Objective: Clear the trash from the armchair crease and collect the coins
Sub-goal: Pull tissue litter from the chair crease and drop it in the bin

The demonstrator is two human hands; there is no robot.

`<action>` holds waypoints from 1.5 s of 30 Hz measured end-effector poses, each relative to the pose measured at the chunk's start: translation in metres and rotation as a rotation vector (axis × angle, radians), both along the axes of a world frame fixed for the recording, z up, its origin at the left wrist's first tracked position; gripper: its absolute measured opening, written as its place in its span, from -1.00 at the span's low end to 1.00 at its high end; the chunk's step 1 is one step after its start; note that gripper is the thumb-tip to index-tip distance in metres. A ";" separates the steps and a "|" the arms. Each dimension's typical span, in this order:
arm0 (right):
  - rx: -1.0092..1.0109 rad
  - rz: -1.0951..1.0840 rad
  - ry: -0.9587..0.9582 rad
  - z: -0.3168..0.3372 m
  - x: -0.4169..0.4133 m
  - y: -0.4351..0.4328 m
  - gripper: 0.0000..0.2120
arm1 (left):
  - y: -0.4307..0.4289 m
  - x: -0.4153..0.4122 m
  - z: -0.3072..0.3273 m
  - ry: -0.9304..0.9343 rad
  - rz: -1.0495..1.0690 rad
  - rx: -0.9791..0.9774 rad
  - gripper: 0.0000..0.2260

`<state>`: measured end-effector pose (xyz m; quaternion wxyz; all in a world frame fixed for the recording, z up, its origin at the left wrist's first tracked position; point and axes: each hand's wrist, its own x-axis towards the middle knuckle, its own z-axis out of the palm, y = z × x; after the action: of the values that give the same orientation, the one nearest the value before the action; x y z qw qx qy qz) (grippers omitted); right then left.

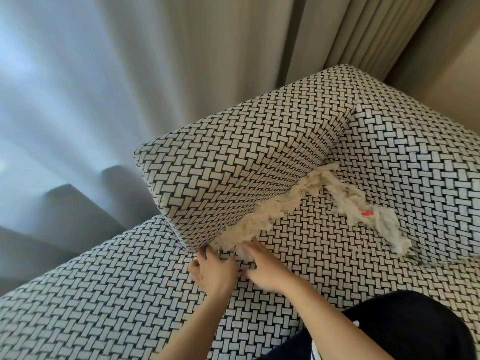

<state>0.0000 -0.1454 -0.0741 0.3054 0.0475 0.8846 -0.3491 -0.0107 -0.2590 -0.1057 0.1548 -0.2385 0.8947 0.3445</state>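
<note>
Tissue strip (pixel 262 216) lengthwise along armrest (pixel 246 157)

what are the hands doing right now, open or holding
Left hand: fingers curled beside the tissue trash, grip cannot be told.
Right hand: open, fingers touching the tissue trash.

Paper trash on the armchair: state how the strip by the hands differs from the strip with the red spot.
The strip by the hands looks cream and is wedged under the upholstered block; the strip with the red spot looks whiter and lies more exposed. The left hand and right hand reach the first strip's near end; nothing touches the second. Both are crumpled, shredded paper along armchair creases.
</note>
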 end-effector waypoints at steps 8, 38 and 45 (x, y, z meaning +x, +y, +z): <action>-0.042 -0.004 0.012 0.004 0.002 0.000 -0.33 | -0.002 0.003 0.009 0.014 0.108 0.150 -0.51; -0.072 -0.237 0.511 0.021 0.010 0.041 -0.44 | 0.044 -0.005 0.036 0.448 -0.289 0.442 -0.93; -0.069 -0.359 0.553 0.017 0.032 0.055 -0.79 | 0.046 0.017 0.043 0.355 -0.478 0.608 -0.97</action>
<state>0.0320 -0.0902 -0.0569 -0.0112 0.0955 0.8993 -0.4266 0.0068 -0.2132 -0.0626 0.1370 0.0952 0.7952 0.5829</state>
